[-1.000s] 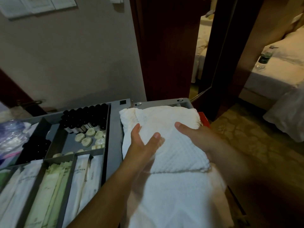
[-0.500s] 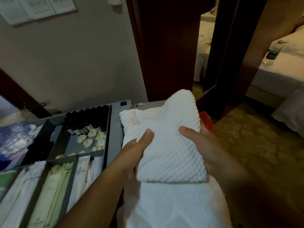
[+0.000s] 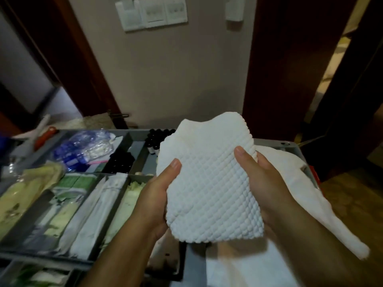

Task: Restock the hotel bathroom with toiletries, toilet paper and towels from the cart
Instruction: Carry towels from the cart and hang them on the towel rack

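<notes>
Printing on the white sachets [image 3: 97, 210] and on the blue-marked plastic bag [image 3: 83, 146] too blurred to read; same for labels on the small dark-capped bottles [image 3: 154, 139]. Held up mid-view: folded white waffle-weave towel [image 3: 209, 183], raised bumpy grid texture, roughly rectangular, top edge rumpled. Pinched at its left edge by the left hand [image 3: 155, 199], thumb flat on the upper face, fingers tucked under and hidden. Pinched likewise at the right edge by the right hand [image 3: 267, 183], thumb on top, fingers out of sight beneath. Held clear above the cart's stack of flat white towels [image 3: 294, 179], smoother cloth, one end trailing off toward the lower right. Grey plastic cart tray [image 3: 137, 156] to the left, split by straight dividers: bottles in the far compartments, sachets and pale green packets [image 3: 68, 189] lying lengthwise in the near ones, pale yellow wrapped packs [image 3: 22, 193] at far left. Beige wall ahead with white switch plates [image 3: 154, 14]. Dark wood door frame [image 3: 275, 79] right of it. Open doorway and patterned carpet [image 3: 352, 197] at right, leaving room past the cart.
</notes>
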